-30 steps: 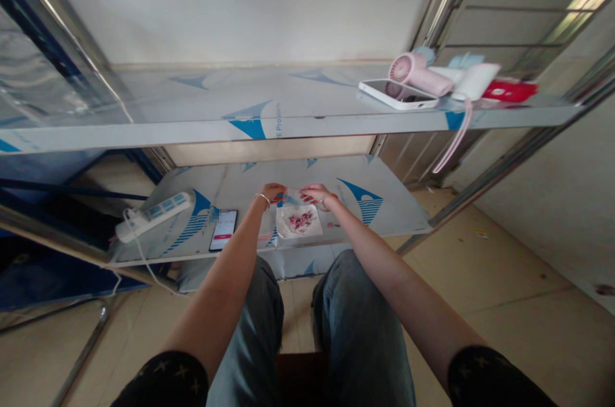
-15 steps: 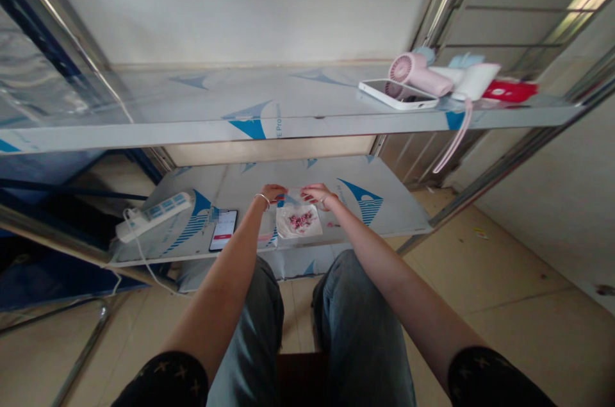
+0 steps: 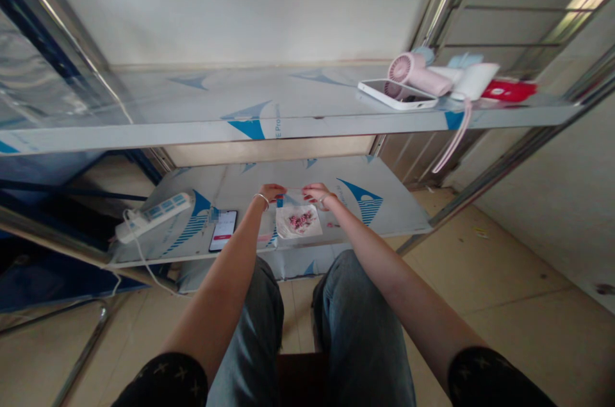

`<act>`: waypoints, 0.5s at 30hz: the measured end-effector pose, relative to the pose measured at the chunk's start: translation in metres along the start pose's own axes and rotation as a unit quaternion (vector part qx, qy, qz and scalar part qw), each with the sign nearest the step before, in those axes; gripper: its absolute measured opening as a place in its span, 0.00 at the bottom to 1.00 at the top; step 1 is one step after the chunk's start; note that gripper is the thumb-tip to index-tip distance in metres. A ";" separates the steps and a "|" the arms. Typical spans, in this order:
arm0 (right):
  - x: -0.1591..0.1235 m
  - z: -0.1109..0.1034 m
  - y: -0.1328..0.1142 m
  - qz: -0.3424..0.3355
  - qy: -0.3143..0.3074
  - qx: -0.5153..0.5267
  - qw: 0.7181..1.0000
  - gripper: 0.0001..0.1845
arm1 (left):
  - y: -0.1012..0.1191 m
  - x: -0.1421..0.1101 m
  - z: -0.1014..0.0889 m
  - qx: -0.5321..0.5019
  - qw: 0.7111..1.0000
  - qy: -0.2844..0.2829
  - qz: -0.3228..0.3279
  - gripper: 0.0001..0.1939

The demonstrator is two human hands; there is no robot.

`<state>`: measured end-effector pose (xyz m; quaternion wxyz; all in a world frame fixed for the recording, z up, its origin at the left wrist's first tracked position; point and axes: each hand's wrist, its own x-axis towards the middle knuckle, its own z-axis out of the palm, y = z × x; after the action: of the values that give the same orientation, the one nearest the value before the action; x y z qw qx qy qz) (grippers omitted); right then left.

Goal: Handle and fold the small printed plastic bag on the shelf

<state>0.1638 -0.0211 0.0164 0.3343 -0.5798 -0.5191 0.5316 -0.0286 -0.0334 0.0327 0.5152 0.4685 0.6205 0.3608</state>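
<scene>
I read "E Pro", cut short, in blue on the front edge of the upper shelf point(image 3: 336, 96); the lettering on the lower shelf point(image 3: 401, 215) is too blurred for me. Both shelves are grey and blue-printed, before a pale wall point(image 3: 250, 6), above a tiled floor point(image 3: 461, 272). My left hand point(image 3: 272, 192) and right hand point(image 3: 316, 193) pinch a thin, see-through piece point(image 3: 295, 188) between them, just beyond dark-pink beads point(image 3: 301, 221) in a whitish tray or bag point(image 3: 284, 229) on the lower shelf.
</scene>
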 end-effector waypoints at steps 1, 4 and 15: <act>0.000 0.000 0.000 0.003 -0.002 -0.007 1.000 0.03 | 0.000 -0.001 0.000 0.001 1.000 0.001 0.001 0.06; 0.002 -0.001 0.000 0.002 -0.009 -0.008 1.000 0.04 | 0.002 -0.003 0.000 -0.005 1.000 0.000 -0.001 0.07; 0.006 0.003 0.004 -0.015 -0.026 0.047 0.998 0.03 | 0.003 -0.003 0.002 -0.006 0.999 -0.034 0.003 0.07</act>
<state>0.1609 -0.0169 0.0103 0.3552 -0.5416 -0.5108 0.5652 -0.0258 -0.0356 0.0356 0.5379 0.4793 0.5990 0.3495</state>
